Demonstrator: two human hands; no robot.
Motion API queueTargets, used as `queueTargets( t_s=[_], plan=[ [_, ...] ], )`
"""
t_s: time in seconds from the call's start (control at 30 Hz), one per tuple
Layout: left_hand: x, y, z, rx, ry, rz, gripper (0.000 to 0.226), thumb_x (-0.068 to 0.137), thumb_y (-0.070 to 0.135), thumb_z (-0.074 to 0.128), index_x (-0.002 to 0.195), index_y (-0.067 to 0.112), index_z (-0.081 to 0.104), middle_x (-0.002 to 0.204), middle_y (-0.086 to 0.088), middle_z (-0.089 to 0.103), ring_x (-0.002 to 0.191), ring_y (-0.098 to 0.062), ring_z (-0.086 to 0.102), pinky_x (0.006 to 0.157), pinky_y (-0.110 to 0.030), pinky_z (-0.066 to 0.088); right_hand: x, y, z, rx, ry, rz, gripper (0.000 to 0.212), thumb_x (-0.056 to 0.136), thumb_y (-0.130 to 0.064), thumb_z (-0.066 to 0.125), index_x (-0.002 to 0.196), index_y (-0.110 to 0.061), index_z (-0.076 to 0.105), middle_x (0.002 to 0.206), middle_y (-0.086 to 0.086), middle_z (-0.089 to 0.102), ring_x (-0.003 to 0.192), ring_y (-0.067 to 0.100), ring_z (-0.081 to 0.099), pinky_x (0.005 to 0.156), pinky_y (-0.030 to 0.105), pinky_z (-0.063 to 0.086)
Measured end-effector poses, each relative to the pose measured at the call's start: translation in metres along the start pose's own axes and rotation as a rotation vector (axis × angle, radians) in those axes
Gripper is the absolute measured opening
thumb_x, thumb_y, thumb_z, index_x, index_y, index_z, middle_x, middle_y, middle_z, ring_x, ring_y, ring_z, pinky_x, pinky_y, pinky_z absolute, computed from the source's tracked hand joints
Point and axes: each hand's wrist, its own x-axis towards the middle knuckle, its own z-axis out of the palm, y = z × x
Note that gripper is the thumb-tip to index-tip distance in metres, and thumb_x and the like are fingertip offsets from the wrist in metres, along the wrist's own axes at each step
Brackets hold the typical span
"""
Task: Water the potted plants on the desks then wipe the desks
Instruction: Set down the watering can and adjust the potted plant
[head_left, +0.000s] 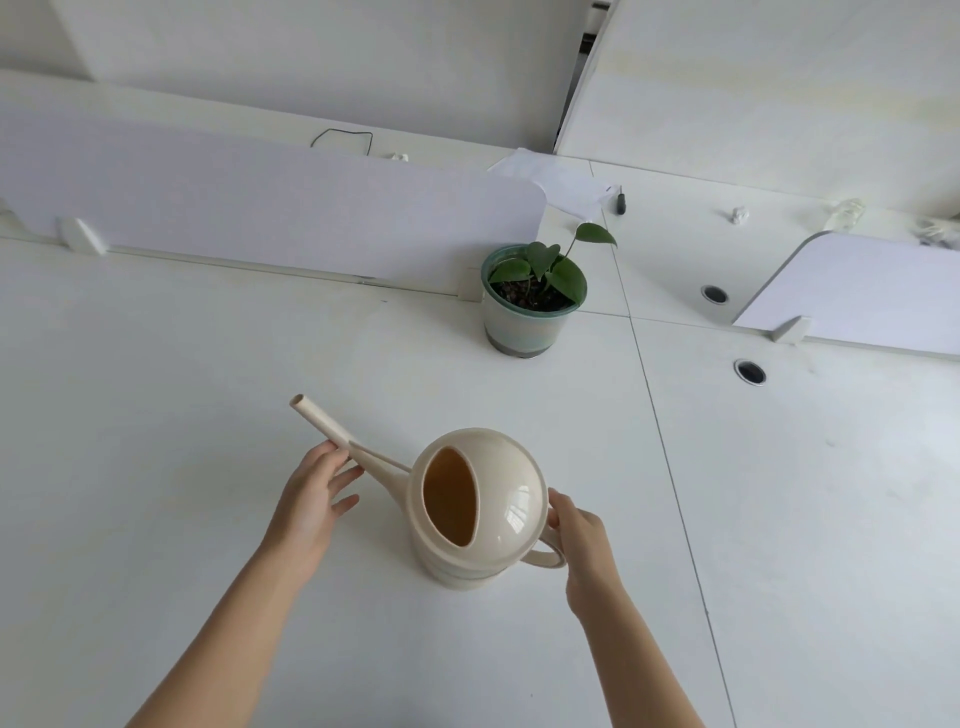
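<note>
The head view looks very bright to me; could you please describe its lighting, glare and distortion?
Head view: soft, even light, faint shadows under the watering can and potted plant; a small glare patch on the can's dome; desk seams and dividers bow from wide-angle distortion.

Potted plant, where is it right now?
In the head view, the potted plant stands on the white desk, right of centre, at the right end of the divider panel, beyond the watering can.
</note>
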Motion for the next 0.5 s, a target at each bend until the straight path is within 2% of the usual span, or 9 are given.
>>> queueTargets(
  t_s=[0.03, 0.1, 0.17, 0.2, 0.3, 0.4, 0.47, 0.5],
  plan=[
    [-0.002, 0.001, 0.000, 0.093, 0.008, 0.003, 0.020, 0.096, 0.019, 0.037, 0.112, 0.018, 0.050, 0.118, -0.006, 0.053, 0.110, -0.025, 0.051, 0.090, -0.038, 0.037, 0.003, 0.001, -0.001, -0.008, -0.006, 0.004, 0.045, 0.091, -0.020, 0.047, 0.049, -0.015, 0.032, 0.036, -0.011, 0.033, 0.044, 0.010, 0.036, 0.056, 0.026, 0.026],
    [-0.007, 0.007, 0.000, 0.242, 0.057, 0.045, 0.013, 0.094, 0.017, 0.042, 0.098, 0.020, 0.055, 0.112, -0.009, 0.055, 0.103, -0.026, 0.053, 0.086, -0.036, 0.038, 0.009, -0.003, -0.005, -0.031, -0.020, -0.014, 0.041, 0.092, -0.022, 0.046, 0.054, -0.008, 0.049, 0.050, -0.005, 0.051, 0.057, 0.015, 0.045, 0.060, 0.026, 0.034],
    [-0.011, 0.020, 0.005, 0.279, 0.119, 0.137, 0.011, 0.091, 0.015, 0.049, 0.087, 0.021, 0.058, 0.103, -0.010, 0.058, 0.094, -0.026, 0.057, 0.084, -0.035, 0.039, 0.021, -0.015, -0.010, -0.019, -0.002, -0.066, 0.034, 0.092, -0.022, 0.045, 0.074, 0.001, 0.063, 0.075, 0.004, 0.064, 0.074, 0.015, 0.057, 0.070, 0.028, 0.040],
    [-0.011, 0.030, 0.010, 0.270, 0.118, 0.180, 0.007, 0.087, 0.017, 0.053, 0.089, 0.018, 0.060, 0.100, -0.010, 0.061, 0.089, -0.025, 0.059, 0.081, -0.034, 0.041, 0.028, -0.025, -0.012, -0.002, 0.008, -0.094, 0.032, 0.092, -0.021, 0.045, 0.079, 0.000, 0.064, 0.081, 0.005, 0.065, 0.080, 0.016, 0.058, 0.072, 0.028, 0.041],
    [0.006, 0.061, 0.035, 0.264, 0.038, 0.254, 0.026, 0.074, 0.026, 0.057, 0.097, 0.015, 0.061, 0.093, -0.005, 0.065, 0.081, -0.016, 0.062, 0.071, -0.026, 0.044, 0.055, -0.063, -0.016, 0.019, 0.010, -0.180, 0.026, 0.093, -0.020, 0.044, 0.076, -0.014, 0.062, 0.089, 0.003, 0.065, 0.091, 0.020, 0.059, 0.078, 0.030, 0.042],
    [0.047, 0.077, 0.071, 0.321, -0.011, 0.277, 0.030, 0.076, 0.029, 0.056, 0.103, 0.018, 0.060, 0.089, 0.003, 0.061, 0.088, -0.017, 0.061, 0.075, -0.026, 0.044, 0.084, -0.101, -0.011, 0.044, 0.016, -0.245, 0.019, 0.092, -0.019, 0.046, 0.080, -0.018, 0.061, 0.098, 0.004, 0.063, 0.096, 0.020, 0.058, 0.081, 0.031, 0.041],
    [0.078, 0.080, 0.096, 0.335, -0.064, 0.287, 0.029, 0.082, 0.030, 0.054, 0.108, 0.020, 0.058, 0.091, 0.005, 0.059, 0.094, -0.018, 0.057, 0.081, -0.030, 0.044, 0.106, -0.121, -0.006, 0.062, 0.032, -0.266, 0.015, 0.091, -0.018, 0.046, 0.095, -0.016, 0.061, 0.105, 0.005, 0.061, 0.100, 0.021, 0.056, 0.081, 0.030, 0.041],
    [0.093, 0.081, 0.107, 0.337, -0.085, 0.290, 0.031, 0.081, 0.032, 0.051, 0.109, 0.020, 0.057, 0.094, 0.003, 0.058, 0.095, -0.018, 0.055, 0.083, -0.032, 0.043, 0.116, -0.129, -0.004, 0.066, 0.039, -0.271, 0.020, 0.091, -0.018, 0.047, 0.105, -0.015, 0.059, 0.110, 0.005, 0.060, 0.104, 0.021, 0.056, 0.084, 0.029, 0.041]
  ],
)
